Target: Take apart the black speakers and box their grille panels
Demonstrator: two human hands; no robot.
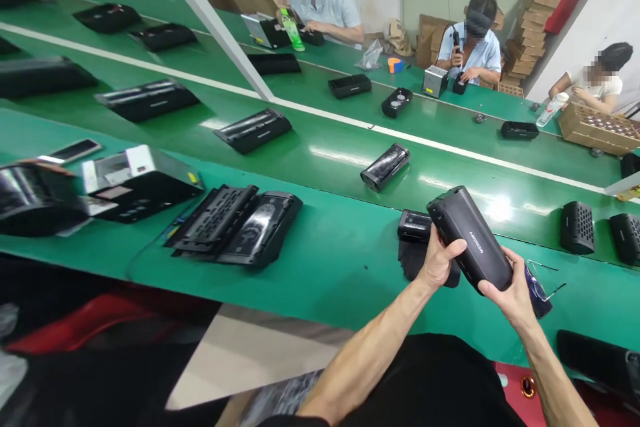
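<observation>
Both grips, the left hand (pixel 439 261) and right hand (pixel 506 291), curl closed around the ends of a black cylindrical speaker housing (pixel 470 238), held above the green counter's (pixel 320 283) near edge, leaving its lettered face uncovered.

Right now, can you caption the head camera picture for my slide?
Left hand and right hand hold a black portable speaker over a green conveyor belt.

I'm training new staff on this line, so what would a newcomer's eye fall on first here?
First, the black speaker gripped by the left hand and right hand, raised above the green conveyor belt in the foreground. Beyond it, black housings lie spaced along the belt, and at the far end a co-worker in a pale blue shirt holds a black tool.
</observation>
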